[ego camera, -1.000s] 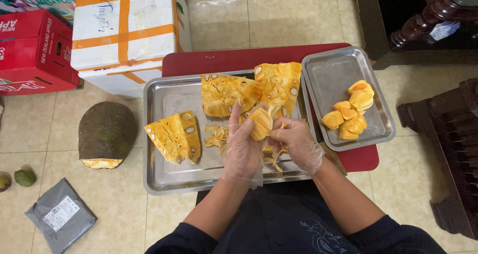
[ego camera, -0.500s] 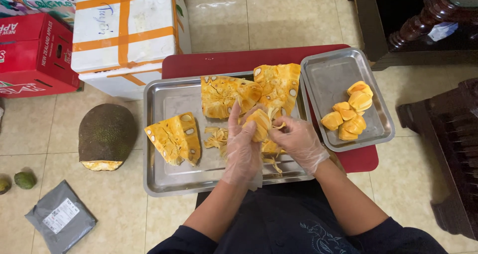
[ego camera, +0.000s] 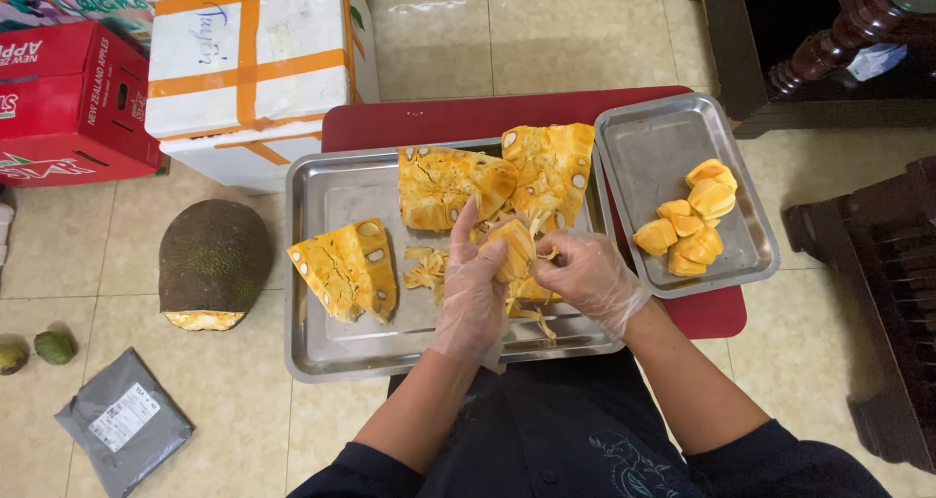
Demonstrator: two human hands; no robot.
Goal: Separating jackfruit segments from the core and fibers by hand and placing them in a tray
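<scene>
Both my hands wear clear plastic gloves and work over a large steel tray (ego camera: 331,357). My left hand (ego camera: 472,288) and my right hand (ego camera: 587,276) together grip one yellow jackfruit pod (ego camera: 513,247) with stringy fibres hanging from it. Cut jackfruit sections lie on the tray: one at the left (ego camera: 346,269), two at the back (ego camera: 450,184) (ego camera: 549,169). Loose fibre scraps (ego camera: 426,267) lie beside my left hand. A smaller steel tray (ego camera: 651,147) to the right holds several cleaned yellow pods (ego camera: 690,220).
Both trays rest on a dark red low table (ego camera: 458,119). A half jackfruit (ego camera: 213,261) lies on the tiled floor at left, with two small green fruits (ego camera: 37,350) and a grey parcel (ego camera: 125,423). White taped box (ego camera: 255,64), red carton (ego camera: 68,103), dark wooden furniture (ego camera: 877,254) at right.
My hands stay over the tray, turning the pod slightly between the fingers; the left hand's fingers have closed more onto it. Nothing else has moved.
</scene>
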